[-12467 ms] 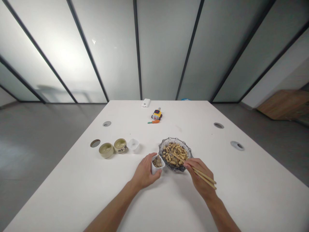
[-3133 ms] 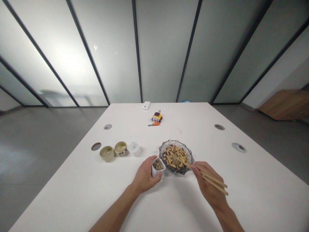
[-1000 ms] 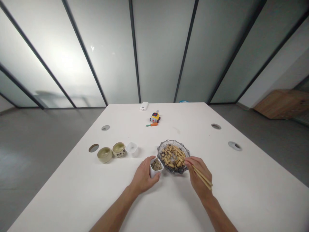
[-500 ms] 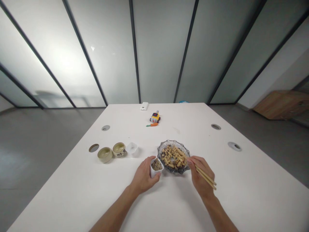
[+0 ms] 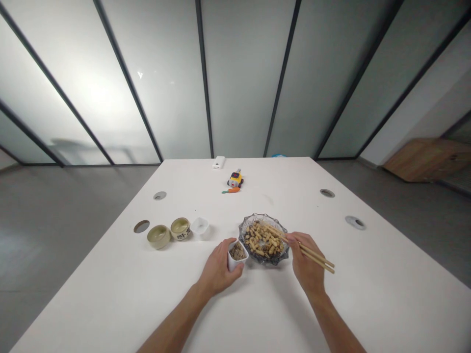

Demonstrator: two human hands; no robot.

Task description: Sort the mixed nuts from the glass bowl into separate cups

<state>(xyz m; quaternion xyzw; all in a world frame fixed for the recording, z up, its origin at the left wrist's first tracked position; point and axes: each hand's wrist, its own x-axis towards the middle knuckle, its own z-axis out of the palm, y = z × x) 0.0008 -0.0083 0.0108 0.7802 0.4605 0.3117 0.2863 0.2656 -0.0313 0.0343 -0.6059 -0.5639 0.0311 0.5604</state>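
Note:
A small white cup (image 5: 233, 264) with sunflower-like seeds (image 5: 237, 251) inside is held by my left hand (image 5: 220, 267), its fingers wrapped round the side. Just right of the cup stands a clear scalloped glass bowl (image 5: 283, 256) full of peanuts (image 5: 263, 239), with darker bits among them. My right hand (image 5: 308, 262) grips a pair of wooden chopsticks (image 5: 317, 257) at the bowl's right edge. Their tips lie over the peanuts in the upper part of the bowl; whether they pinch anything is too small to tell.
On the white table (image 5: 121, 299), two greenish bowls (image 5: 159, 237) and an empty white cup (image 5: 200, 229) stand at left. Farther back are an orange screwdriver-like toy (image 5: 233, 190), a yellow toy car (image 5: 235, 179) and a white device (image 5: 219, 162). Round holes pierce the tabletop.
The chopsticks have turned flatter, their rear ends swinging up and to the right in my right hand. My left hand still holds the cup beside the bowl.

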